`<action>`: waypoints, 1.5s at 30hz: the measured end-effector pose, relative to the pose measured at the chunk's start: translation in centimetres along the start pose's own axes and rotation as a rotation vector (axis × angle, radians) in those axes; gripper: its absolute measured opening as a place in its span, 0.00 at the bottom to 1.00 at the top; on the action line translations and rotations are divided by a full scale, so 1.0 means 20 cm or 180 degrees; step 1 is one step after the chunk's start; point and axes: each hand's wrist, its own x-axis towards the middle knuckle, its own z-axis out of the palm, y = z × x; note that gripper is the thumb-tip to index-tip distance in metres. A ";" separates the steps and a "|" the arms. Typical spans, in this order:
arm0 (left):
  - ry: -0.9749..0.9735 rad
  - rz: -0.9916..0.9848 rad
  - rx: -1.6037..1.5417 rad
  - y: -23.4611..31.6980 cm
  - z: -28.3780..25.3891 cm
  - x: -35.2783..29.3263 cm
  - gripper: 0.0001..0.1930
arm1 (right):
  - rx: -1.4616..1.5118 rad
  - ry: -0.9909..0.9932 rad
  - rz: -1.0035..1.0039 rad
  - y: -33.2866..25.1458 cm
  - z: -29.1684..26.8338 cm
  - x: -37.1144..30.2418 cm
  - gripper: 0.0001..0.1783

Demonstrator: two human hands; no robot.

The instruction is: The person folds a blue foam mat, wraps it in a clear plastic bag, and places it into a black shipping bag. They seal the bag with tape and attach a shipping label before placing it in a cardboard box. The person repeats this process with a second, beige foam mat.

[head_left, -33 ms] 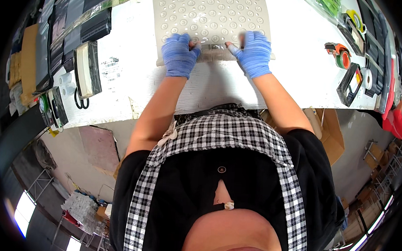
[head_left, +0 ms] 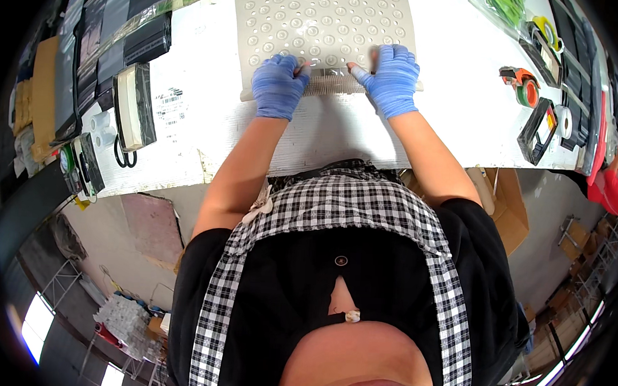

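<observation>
A beige bath mat (head_left: 323, 21) with rows of round suction cups and small holes lies on the white table, running out of view at the far edge. My left hand (head_left: 278, 87), in a blue streaked glove, grips its near edge on the left, fingers curled and thumb pointing inward. At the right of the same edge, my gloved right hand (head_left: 392, 83) holds on in the same way. Between the thumbs shows a translucent ribbed strip (head_left: 333, 83), and I cannot tell whether it is part of the mat. The gloves leave the thumb tips bare.
On the white table (head_left: 191, 43), stacked dark packages (head_left: 147, 41) and a framed box (head_left: 135, 106) stand at the left. An orange tape dispenser (head_left: 517, 78), a black-framed box (head_left: 538, 130) and a yellow tape roll (head_left: 547, 31) lie at the right. A cardboard box (head_left: 510, 209) stands below the edge.
My left hand has shifted slightly to the right and toward me along the mat's near edge. My right hand has barely moved.
</observation>
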 end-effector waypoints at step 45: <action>0.0286 0.1347 -0.0091 -0.01 0.00 0.74 0.13 | 0.0450 0.0843 -0.0606 -0.08 -0.01 0.69 0.16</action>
